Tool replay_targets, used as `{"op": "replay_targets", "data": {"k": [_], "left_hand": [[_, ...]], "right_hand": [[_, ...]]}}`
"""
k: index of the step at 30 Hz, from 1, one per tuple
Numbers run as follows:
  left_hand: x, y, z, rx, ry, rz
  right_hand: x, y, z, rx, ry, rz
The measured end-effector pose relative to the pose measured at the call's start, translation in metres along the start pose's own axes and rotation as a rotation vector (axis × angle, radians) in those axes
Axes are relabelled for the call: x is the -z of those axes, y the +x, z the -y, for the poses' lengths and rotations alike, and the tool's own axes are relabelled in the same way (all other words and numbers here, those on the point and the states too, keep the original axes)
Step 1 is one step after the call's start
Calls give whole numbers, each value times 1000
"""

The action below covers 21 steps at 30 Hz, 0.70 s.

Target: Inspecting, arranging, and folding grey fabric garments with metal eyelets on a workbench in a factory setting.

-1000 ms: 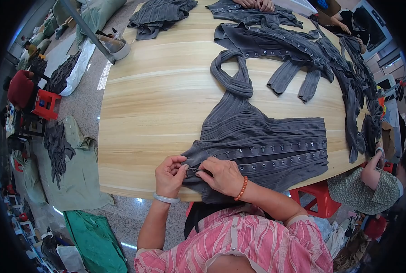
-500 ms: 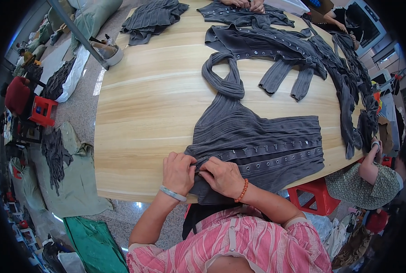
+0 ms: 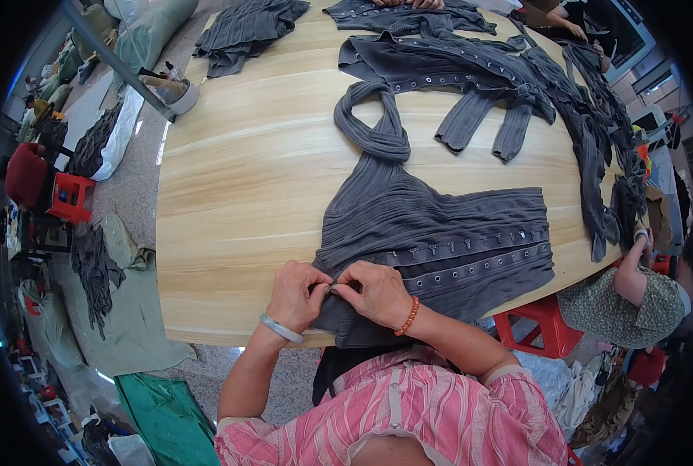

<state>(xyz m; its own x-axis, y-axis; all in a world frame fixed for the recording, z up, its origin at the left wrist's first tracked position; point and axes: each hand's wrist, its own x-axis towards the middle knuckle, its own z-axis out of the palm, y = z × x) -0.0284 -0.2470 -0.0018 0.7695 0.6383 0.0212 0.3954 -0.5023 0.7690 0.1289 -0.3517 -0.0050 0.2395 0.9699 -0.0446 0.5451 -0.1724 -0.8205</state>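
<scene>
A dark grey ribbed cardigan lies sideways along the near edge of the wooden table. One strip of metal hooks and one of round eyelets run along its front opening, parted toward the right. At the strips' left end, my left hand pinches the cardigan between thumb and fingers. Right beside it, my right hand pinches the same spot, thumb tips almost meeting. Whatever small hook or eyelet is between the fingertips is hidden. The cardigan's sleeve is looped into a loose knot beyond the body.
Another grey cardigan lies farther back, near a folded grey pile. More garments cover the table's right side, where co-workers' hands are busy. A metal pole and a white container stand at the left edge; a red stool is at the right.
Both hands have shifted slightly, and the fingertips have come closer together at the cardigan's front edge. The whole view has moved a little.
</scene>
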Motion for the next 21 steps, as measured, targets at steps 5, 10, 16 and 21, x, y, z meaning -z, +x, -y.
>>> {"op": "replay_targets", "data": {"k": [5, 10, 16, 21], "left_hand": [[2, -2, 1, -2, 21, 0], [-4, -7, -7, 20, 215, -108], [-26, 13, -32, -125, 315, -111], [-32, 17, -25, -77, 313, -40]], "right_hand": [[9, -1, 3, -38, -155, 90], [28, -23, -5, 111, -198, 66], [31, -22, -9, 153, -185, 21], [28, -17, -9, 47, -93, 8]]}}
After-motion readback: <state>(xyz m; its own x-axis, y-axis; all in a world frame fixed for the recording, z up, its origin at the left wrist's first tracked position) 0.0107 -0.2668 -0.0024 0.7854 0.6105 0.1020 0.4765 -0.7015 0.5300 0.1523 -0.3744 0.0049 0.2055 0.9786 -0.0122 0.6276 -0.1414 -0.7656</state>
